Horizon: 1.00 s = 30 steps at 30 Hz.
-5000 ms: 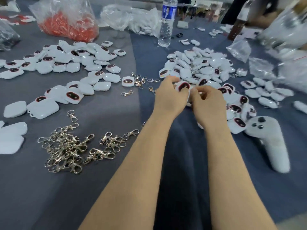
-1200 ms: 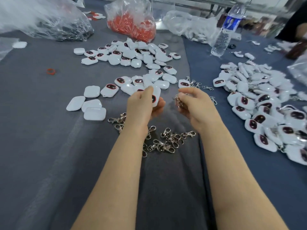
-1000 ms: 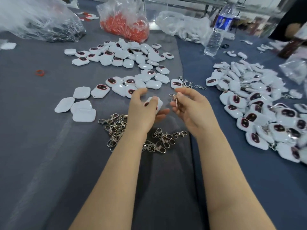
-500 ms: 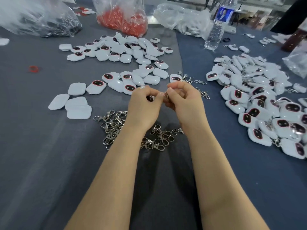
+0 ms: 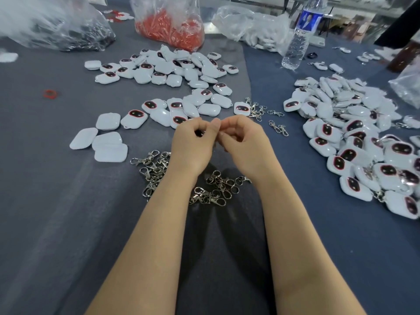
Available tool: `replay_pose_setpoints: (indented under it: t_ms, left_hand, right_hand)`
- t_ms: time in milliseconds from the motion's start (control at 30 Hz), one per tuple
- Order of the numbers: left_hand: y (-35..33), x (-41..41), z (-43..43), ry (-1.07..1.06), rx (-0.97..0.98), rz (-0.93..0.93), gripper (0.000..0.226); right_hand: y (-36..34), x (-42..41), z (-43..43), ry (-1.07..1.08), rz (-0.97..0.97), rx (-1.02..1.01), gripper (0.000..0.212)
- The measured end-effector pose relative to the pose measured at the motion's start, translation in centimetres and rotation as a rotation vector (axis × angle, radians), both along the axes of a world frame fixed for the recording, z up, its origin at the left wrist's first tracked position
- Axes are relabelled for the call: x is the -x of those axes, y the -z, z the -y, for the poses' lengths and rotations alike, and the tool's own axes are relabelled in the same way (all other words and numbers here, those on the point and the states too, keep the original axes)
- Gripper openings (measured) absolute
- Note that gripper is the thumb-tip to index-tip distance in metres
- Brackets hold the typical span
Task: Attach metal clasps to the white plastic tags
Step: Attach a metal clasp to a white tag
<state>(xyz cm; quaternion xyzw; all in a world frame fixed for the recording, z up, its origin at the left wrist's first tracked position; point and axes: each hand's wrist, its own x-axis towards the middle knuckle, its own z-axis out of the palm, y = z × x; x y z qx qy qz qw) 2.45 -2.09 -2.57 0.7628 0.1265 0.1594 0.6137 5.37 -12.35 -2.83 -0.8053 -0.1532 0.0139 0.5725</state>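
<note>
While both hands meet above the desk [image 5: 56,201], the left hand [image 5: 193,144] curls its grip round one white tag [image 5: 199,133], of which only a dark sliver of the face shows. The right hand [image 5: 244,142] pinches shut against it, presumably on a metal clasp (hidden by the fingers). The tag looks light, rigid and glossy, so likely slippery; it is best held by its flat faces, loop end exposed. A clasp seems small, stiff and springy, best nipped at its ring. Beneath the wrists lie loose clasps [image 5: 211,189].

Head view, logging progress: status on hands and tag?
Left hand grips white plastic tag, mostly hidden. Right hand pinching at it; clasp unseen. Nothing in the way.
</note>
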Motion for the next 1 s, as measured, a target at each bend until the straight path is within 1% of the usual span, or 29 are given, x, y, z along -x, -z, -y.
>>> replay_pose_setpoints:
  t_ms: [167,267,367,500,633,700,833,900,1000]
  left_hand:
    - [-0.2,0.2,0.0,-0.005,0.060,-0.004,0.024]
    - [0.0,0.0,0.0,-0.019,0.093,-0.020,0.023]
    - [0.2,-0.1,0.0,0.001,0.032,-0.001,0.015]
    - [0.6,-0.3,0.1,0.026,-0.074,0.021,0.007]
    - [1.3,-0.7,0.0,-0.001,-0.166,0.007,0.008]
    - [1.4,-0.8,0.1,-0.028,-0.212,0.003,0.008]
    - [1.5,-0.7,0.4,-0.042,-0.257,0.040,0.006]
    - [1.3,-0.6,0.4,-0.048,-0.268,0.067,0.004]
    - [1.2,-0.6,0.5,-0.050,-0.275,0.085,0.007]
  right_hand:
    - [0.0,-0.1,0.0,0.052,0.001,0.028,0.012]
    - [-0.1,-0.1,0.2,0.149,-0.007,-0.029,0.013]
    - [-0.2,-0.2,0.3,0.205,-0.039,-0.068,0.013]
    - [-0.1,-0.2,0.2,0.222,-0.053,-0.044,0.014]
    - [0.1,-0.2,0.1,0.224,-0.046,-0.018,0.015]
    - [0.2,-0.1,-0.1,0.218,-0.006,0.007,0.014]
    - [0.1,0.2,-0.3,0.203,0.080,0.018,0.018]
    - [0.1,0.3,-0.4,0.212,0.089,0.013,0.019]
    - [0.0,0.1,-0.4,0.263,0.061,-0.020,0.019]
